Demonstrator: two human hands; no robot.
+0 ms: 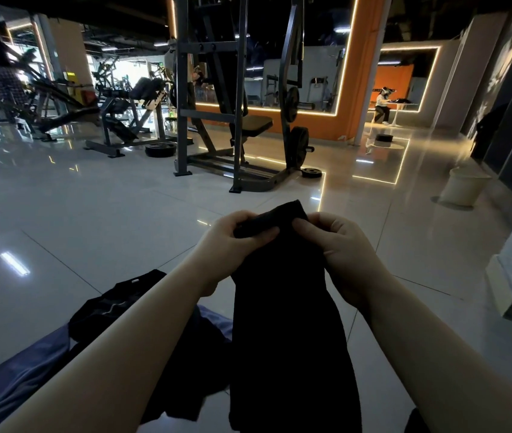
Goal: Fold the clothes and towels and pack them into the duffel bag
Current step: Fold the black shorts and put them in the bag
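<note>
A long black towel (pixel 286 323) hangs in front of me, doubled lengthwise, its lower end out of the frame. My left hand (pixel 229 242) pinches its top edge on the left, and my right hand (pixel 339 248) pinches the top edge on the right, thumbs toward each other. Below my left forearm a black shirt (pixel 114 304) lies crumpled on the floor. A blue-grey garment (pixel 20 379) spreads out at the lower left beside it. No duffel bag shows in the head view.
Glossy tiled floor (pixel 92 226) stretches ahead. A weight rack with a bench (pixel 239 120) stands in the middle distance, other gym machines (pixel 117 117) to the left. A pale bucket (pixel 464 189) sits at the right near a dark wall. A person sits at a table (pixel 383 107) far back.
</note>
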